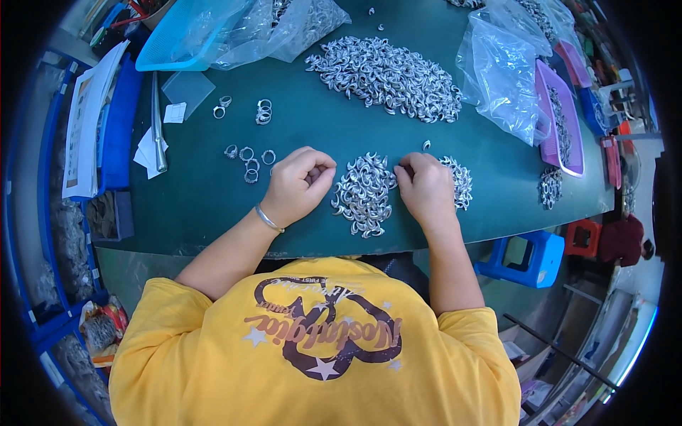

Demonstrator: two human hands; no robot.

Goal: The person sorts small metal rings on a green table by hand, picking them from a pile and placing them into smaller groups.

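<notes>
My left hand (301, 182) is closed in a loose curl just left of a small pile of silver crescent-shaped metal pieces (364, 193). Its thumb meets the fingers; anything between them is too small to make out. On the other side of that pile, my right hand (428, 186) is closed too, thumb and forefinger together at the pile's edge. Whatever it pinches is hidden. Partly behind the right hand lies a second small pile of similar pieces (461, 183). One loose crescent piece (426, 145) rests just beyond the right fingertips.
A large heap of crescent pieces (391, 77) lies farther back. Several silver rings (246, 154) and a ring mandrel (158, 124) are at left. Plastic bags (503, 85) and a pink basket (545, 153) stand right, a turquoise basket (174, 42) back left. A blue stool (543, 259) stands by the table (192, 213).
</notes>
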